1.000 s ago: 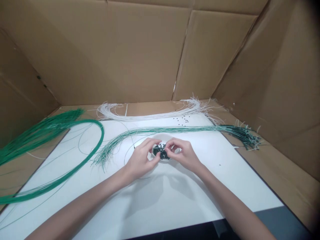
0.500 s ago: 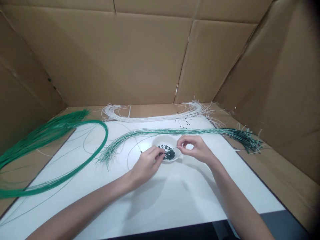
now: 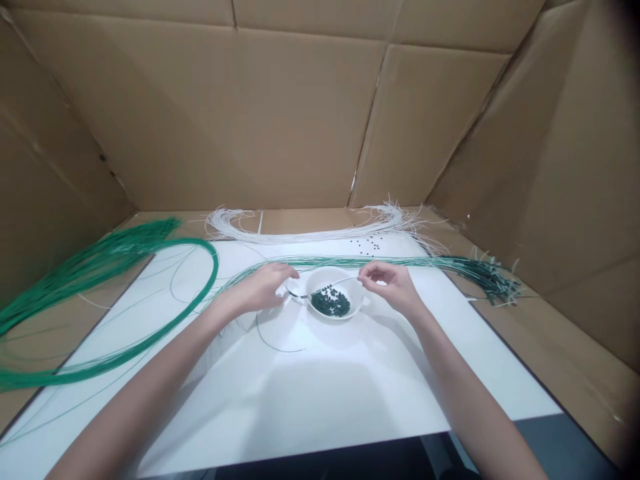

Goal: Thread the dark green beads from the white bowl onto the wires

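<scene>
Shifted leftward from the white bowl (image 3: 361, 305) since the earlier frame, a person's left hand (image 3: 263, 288) curves around one end of a thin strand (image 3: 342, 283); whether its fingers grip it cannot be told. Dark beads (image 3: 303, 296) sit on the strand, which slants over the bowl of loose dark pieces (image 3: 331, 304) to the right hand (image 3: 393, 283), its fingertips pinched on it.

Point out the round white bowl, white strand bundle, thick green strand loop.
Round white bowl (image 3: 326, 277), head view: bare far inner wall.
White strand bundle (image 3: 300, 237), head view: middle of its length.
Thick green strand loop (image 3: 215, 261), head view: right-side bend.
</scene>
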`<action>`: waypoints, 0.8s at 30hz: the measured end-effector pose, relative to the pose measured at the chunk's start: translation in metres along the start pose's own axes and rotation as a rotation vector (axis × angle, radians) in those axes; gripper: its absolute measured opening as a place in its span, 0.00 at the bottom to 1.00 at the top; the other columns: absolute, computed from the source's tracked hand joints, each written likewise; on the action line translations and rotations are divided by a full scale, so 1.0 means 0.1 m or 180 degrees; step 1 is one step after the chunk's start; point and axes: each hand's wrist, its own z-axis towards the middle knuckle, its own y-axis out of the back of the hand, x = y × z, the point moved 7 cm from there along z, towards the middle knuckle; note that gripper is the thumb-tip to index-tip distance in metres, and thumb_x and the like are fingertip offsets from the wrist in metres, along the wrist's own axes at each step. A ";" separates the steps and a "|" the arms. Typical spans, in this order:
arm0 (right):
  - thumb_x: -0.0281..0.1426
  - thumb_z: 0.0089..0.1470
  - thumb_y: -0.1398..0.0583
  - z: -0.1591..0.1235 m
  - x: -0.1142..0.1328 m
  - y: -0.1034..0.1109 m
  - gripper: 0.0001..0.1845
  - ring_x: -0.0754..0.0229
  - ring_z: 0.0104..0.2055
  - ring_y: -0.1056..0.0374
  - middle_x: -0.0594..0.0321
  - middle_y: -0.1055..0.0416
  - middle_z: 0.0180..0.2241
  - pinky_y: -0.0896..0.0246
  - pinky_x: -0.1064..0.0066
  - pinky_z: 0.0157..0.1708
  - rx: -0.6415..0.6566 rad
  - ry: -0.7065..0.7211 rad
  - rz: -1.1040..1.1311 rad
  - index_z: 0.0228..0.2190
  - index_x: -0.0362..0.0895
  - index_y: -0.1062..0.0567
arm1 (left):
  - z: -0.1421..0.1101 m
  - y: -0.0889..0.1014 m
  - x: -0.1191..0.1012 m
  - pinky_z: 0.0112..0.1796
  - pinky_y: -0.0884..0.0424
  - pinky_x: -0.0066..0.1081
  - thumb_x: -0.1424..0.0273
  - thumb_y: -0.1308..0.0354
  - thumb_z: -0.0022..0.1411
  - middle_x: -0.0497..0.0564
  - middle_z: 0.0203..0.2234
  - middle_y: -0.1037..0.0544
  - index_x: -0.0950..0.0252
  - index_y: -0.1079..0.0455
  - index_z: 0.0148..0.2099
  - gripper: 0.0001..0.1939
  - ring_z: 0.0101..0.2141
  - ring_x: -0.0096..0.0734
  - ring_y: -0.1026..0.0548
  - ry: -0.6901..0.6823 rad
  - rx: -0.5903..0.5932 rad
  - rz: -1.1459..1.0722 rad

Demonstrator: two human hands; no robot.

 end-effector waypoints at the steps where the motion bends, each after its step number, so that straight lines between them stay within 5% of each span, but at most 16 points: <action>1: 0.32 0.42 0.40 0.00 -0.02 0.01 0.06 0.65 0.25 0.37 0.62 0.32 0.23 0.40 0.73 0.26 -0.0035 -0.0010 0.0024 0.21 0.41 0.30 | 0.02 -0.05 0.00 0.43 0.38 0.33 0.75 0.47 0.49 0.52 0.43 0.31 0.62 0.37 0.46 0.19 0.45 0.37 0.34 -0.0056 0.0013 -0.0018; 7: 0.32 0.41 0.40 0.02 -0.11 0.04 0.06 0.66 0.23 0.38 0.63 0.32 0.22 0.41 0.73 0.24 -0.0225 -0.0080 0.0095 0.21 0.41 0.30 | 0.08 -0.10 -0.07 0.49 0.43 0.35 0.65 0.51 0.55 0.47 0.32 0.26 0.62 0.32 0.36 0.10 0.36 0.31 0.30 -0.0324 0.0013 -0.0492; 13: 0.32 0.40 0.39 0.02 -0.15 0.07 0.06 0.66 0.22 0.39 0.63 0.33 0.22 0.42 0.73 0.23 -0.0392 -0.0160 0.0135 0.20 0.41 0.30 | 0.06 0.01 -0.05 0.34 0.37 0.27 0.64 0.53 0.56 0.49 0.30 0.26 0.65 0.31 0.34 0.12 0.32 0.30 0.30 -0.0091 0.0019 -0.0924; 24: 0.32 0.40 0.39 0.03 -0.19 0.06 0.07 0.65 0.23 0.38 0.62 0.33 0.22 0.42 0.73 0.22 -0.0489 -0.0137 0.0089 0.21 0.41 0.29 | 0.08 0.04 0.06 0.28 0.39 0.25 0.65 0.54 0.55 0.47 0.24 0.29 0.64 0.33 0.38 0.13 0.27 0.27 0.32 0.0258 -0.0357 -0.1576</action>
